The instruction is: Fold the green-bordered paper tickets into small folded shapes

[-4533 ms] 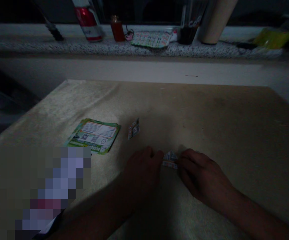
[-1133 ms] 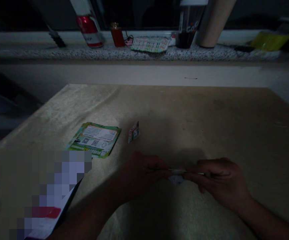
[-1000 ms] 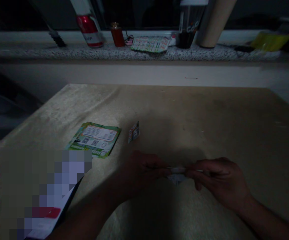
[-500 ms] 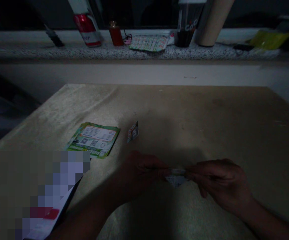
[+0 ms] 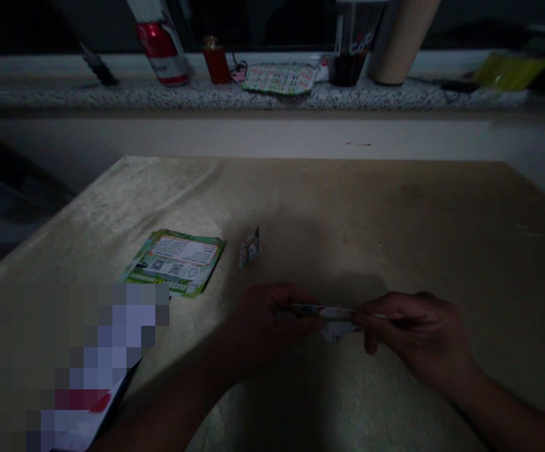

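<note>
Between my two hands is a small folded piece of printed paper (image 5: 339,330), held above the table with a flap pointing down toward me. My left hand (image 5: 272,320) is closed, pinching its left end between thumb and fingers. The right end sits in the closed fingertips of my right hand (image 5: 418,333). Beyond my left hand, a small folded paper piece (image 5: 250,248) rests on the table. Left of that lies a stack of green printed leaflets (image 5: 178,260). Dim light and my fingers hide part of the held paper.
A partly blurred-out flat object (image 5: 112,351) lies by my left forearm. Behind the table (image 5: 395,207), a speckled sill (image 5: 135,99) holds a red and white can (image 5: 162,53), a small red bottle (image 5: 216,63), a dark-filled cup (image 5: 350,56) and a beige cylinder (image 5: 404,44).
My fingers have shifted on the folded paper, and more of its upper edge now shows. The paper's hanging flap shows less. The things on the table stay where they were.
</note>
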`<action>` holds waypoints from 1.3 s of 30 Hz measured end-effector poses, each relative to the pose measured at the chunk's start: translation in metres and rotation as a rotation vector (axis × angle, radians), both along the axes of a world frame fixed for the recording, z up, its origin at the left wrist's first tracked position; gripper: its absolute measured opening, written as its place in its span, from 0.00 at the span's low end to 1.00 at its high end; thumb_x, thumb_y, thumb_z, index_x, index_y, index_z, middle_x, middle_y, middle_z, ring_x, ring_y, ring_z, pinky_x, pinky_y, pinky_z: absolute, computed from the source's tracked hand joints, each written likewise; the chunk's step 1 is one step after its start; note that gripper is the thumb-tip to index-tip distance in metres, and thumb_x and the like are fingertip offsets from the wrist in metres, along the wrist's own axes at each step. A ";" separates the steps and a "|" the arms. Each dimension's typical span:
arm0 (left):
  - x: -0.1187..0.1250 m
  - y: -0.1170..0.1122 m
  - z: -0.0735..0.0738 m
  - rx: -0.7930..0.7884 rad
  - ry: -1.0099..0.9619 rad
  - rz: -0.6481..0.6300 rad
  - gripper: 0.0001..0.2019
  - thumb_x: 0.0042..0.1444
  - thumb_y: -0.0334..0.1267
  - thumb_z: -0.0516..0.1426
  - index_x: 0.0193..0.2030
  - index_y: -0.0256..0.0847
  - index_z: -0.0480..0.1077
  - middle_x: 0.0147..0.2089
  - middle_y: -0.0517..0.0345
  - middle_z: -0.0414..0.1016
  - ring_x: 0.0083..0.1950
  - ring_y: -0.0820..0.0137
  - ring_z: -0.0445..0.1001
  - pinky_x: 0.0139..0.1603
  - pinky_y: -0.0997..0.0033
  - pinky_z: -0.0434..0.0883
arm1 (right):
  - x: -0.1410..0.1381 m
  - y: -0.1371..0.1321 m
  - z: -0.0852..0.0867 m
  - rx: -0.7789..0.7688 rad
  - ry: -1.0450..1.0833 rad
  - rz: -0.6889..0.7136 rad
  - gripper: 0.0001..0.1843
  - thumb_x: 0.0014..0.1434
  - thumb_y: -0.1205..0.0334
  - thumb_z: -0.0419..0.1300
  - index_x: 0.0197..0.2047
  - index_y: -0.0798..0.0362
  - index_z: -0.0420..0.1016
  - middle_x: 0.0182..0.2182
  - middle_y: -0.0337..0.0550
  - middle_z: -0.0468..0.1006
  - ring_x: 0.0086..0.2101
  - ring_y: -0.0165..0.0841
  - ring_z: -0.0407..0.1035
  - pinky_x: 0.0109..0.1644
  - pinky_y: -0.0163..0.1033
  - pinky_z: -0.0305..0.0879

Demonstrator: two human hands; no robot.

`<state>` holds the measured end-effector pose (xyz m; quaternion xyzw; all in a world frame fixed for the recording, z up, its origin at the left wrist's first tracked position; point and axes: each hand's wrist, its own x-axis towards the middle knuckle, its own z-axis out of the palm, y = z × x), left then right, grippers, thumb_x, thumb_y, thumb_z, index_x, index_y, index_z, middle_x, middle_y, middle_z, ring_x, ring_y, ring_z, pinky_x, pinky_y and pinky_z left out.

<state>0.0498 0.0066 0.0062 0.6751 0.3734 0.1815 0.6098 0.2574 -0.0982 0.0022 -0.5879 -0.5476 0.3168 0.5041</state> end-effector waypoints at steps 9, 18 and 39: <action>0.005 -0.005 -0.009 -0.297 -0.168 0.023 0.09 0.51 0.39 0.67 0.32 0.36 0.76 0.30 0.55 0.83 0.31 0.67 0.82 0.34 0.70 0.76 | -0.006 0.005 0.000 -0.165 0.241 -0.016 0.07 0.54 0.63 0.71 0.26 0.53 0.81 0.15 0.37 0.79 0.14 0.28 0.73 0.17 0.27 0.68; -0.011 0.002 -0.003 0.433 -0.075 -0.194 0.18 0.53 0.32 0.67 0.51 0.44 0.75 0.49 0.57 0.81 0.50 0.67 0.79 0.54 0.68 0.72 | 0.003 0.008 -0.012 -0.312 0.713 0.030 0.10 0.53 0.62 0.74 0.36 0.53 0.80 0.17 0.33 0.78 0.15 0.23 0.69 0.19 0.26 0.66; -0.005 -0.004 -0.003 -0.204 -0.128 -0.092 0.11 0.53 0.44 0.65 0.30 0.36 0.78 0.21 0.63 0.71 0.22 0.77 0.64 0.24 0.78 0.59 | 0.006 0.000 -0.004 -0.112 0.041 0.235 0.15 0.66 0.53 0.61 0.35 0.54 0.81 0.20 0.37 0.71 0.21 0.27 0.63 0.23 0.33 0.57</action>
